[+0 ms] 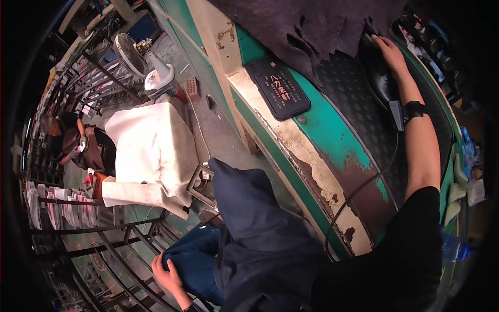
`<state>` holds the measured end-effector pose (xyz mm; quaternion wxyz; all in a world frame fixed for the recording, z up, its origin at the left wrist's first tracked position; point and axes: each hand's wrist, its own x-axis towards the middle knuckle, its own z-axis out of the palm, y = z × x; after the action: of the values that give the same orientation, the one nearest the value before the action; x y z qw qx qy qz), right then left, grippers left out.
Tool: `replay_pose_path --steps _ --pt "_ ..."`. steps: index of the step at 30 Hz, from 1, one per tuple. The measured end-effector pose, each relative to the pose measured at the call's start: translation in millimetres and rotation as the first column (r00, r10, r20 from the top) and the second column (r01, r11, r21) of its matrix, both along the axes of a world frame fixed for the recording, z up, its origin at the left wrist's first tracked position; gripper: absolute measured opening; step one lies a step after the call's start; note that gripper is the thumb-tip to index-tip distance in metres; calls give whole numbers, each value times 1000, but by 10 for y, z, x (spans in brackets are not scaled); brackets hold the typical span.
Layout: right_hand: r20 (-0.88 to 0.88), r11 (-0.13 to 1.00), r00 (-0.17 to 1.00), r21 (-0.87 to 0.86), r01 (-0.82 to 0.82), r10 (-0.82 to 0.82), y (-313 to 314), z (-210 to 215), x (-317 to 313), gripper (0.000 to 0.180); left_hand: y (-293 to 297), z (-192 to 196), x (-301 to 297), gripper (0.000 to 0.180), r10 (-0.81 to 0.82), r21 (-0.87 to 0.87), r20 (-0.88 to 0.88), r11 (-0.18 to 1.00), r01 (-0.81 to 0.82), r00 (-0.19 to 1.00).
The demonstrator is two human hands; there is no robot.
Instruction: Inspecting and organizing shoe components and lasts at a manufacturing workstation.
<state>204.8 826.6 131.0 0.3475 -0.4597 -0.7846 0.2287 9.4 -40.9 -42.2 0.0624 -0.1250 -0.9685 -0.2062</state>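
1. Two hands show, well apart. Nearest, at the lower edge, the left hand lies on the person's blue trouser knee, fingers curled loosely over the cloth and holding nothing else.
2. A dark apron hangs over the lap beside that hand, just beside the green counter with its worn, rusty rim.
3. Across the counter the right arm stretches out, a black band on the wrist and a cable trailing back from it. The right hand lies flat, fingers spread, on a shiny black leather piece that rests on the dotted rubber mat. It presses the piece rather than clamping it.
4. That leather looks thin, limp and smooth, so I judge it light and prone to slide or fold. A flat palm steadies it; lifting is best done by pinching a free edge, the near one by the wrist.
5. Just beyond, a ragged dark hide drapes over the counter's far part, its torn edge touching the mat. It is soft and probably heavier, likely to drag.
6. A black phone lies on the green rim, near the edge.
7. Open room on the mat is narrow, between hide and the right rim, where bottles crowd.
8. Far left, a cloth-covered seat, a fan and metal racks stand on the floor.
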Motion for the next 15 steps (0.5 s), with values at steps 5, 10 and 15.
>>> replay_pose_path --steps 5,10,15 --pt "27 997 999 61 39 -41 -243 -181 162 85 24 88 9 37 10 -44 12 999 -9 1000" --pt "95 991 995 134 -22 9 -129 -214 603 81 257 16 -63 34 -27 -44 9 999 28 1000" --pt "137 962 980 251 107 -145 -513 -300 261 82 231 86 -30 33 3 -18 -24 1000 -3 1000"
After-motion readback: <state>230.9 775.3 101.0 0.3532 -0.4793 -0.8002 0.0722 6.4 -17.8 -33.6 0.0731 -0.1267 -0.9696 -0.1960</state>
